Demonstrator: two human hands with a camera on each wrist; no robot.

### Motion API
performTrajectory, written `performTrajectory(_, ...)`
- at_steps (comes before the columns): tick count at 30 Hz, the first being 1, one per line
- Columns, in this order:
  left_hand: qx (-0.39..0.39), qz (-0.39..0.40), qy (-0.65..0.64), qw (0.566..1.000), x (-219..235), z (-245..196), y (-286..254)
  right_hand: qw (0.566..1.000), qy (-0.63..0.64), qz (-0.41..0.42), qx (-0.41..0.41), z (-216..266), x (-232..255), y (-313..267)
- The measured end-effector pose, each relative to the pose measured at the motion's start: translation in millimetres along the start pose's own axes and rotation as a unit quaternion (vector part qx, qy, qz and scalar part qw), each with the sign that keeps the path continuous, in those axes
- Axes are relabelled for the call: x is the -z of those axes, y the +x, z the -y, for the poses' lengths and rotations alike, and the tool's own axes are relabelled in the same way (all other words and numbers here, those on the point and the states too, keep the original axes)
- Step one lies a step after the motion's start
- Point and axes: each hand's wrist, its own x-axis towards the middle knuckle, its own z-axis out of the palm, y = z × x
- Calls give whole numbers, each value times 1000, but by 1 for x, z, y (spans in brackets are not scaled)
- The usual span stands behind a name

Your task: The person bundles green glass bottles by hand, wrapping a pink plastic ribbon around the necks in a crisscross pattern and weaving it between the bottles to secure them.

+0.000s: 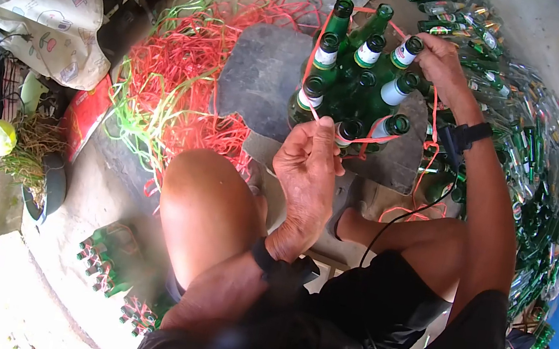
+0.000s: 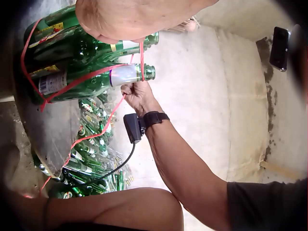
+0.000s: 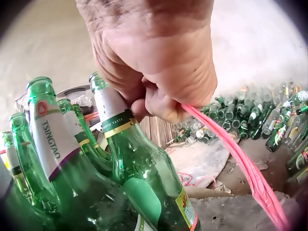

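A cluster of green beer bottles (image 1: 365,82) stands upright on a dark grey slab (image 1: 261,60); one label reads Tsingtao in the right wrist view. Pink-red plastic strapping (image 1: 309,57) runs around the bottle necks, and another band (image 2: 72,85) circles the bodies lower down. My left hand (image 1: 308,179) pinches the strapping between thumb and finger at the near side of the cluster. At the far right bottle neck, my right hand (image 1: 446,71) grips the strapping with curled fingers, and a length (image 3: 236,149) trails down from it. The palm hides part of that grip.
A heap of loose red and green strapping (image 1: 186,70) lies left of the slab. Many loose bottles (image 1: 519,155) are piled along the right wall. Tied bottles (image 1: 109,257) stand at lower left, near a planter (image 1: 49,191). A black cable (image 1: 406,214) hangs from the right wrist camera.
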Motion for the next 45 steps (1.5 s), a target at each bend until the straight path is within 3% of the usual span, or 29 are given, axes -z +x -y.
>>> performTrajectory(5, -18, 17, 0, 1000, 1, 3, 5, 989, -87, -24, 118, -5, 1, -9)
performTrajectory(11, -32, 20, -7, 999, 2, 3, 8, 987, -127, -23, 98, 5, 4, -24)
performTrajectory(13, -34, 25, -4, 999, 4, 5, 9, 977, -156, -10, 146, 3, 6, -27)
performTrajectory(17, -45, 28, 4, 999, 3, 6, 10, 975, -159, -4, 154, 2, -1, -34)
performTrajectory(19, -46, 31, 0, 998, 3, 5, 9, 948, -205, -48, 237, 6, -2, -37)
performTrajectory(22, -51, 38, -5, 998, 4, 7, 9, 931, -223, -80, 276, 4, -5, -42)
performTrajectory(27, -44, 40, 31, 998, 8, 6, -1, 907, -279, -85, 305, 4, -1, -40)
performTrajectory(31, -49, 108, 78, 990, 16, 18, -19, 894, -298, -80, 326, 6, 0, -41)
performTrajectory(34, -159, 156, 146, 964, 11, 45, -22, 892, -303, -81, 324, 5, 0, -40)
performTrajectory(35, -159, 156, 146, 964, 7, 46, -24, 893, -303, -82, 324, 4, 0, -40)
performTrajectory(37, -235, 170, 271, 918, 2, 46, -27, 893, -304, -89, 319, 1, -1, -39)
performTrajectory(39, -211, 184, 316, 906, -2, 44, -26, 894, -306, -92, 313, 0, -3, -38)
performTrajectory(41, -321, 172, 422, 830, -10, 45, -23, 894, -310, -96, 309, -1, -4, -39)
performTrajectory(45, -350, 178, 435, 810, -19, 48, -22, 901, -322, -99, 274, -4, -5, -39)
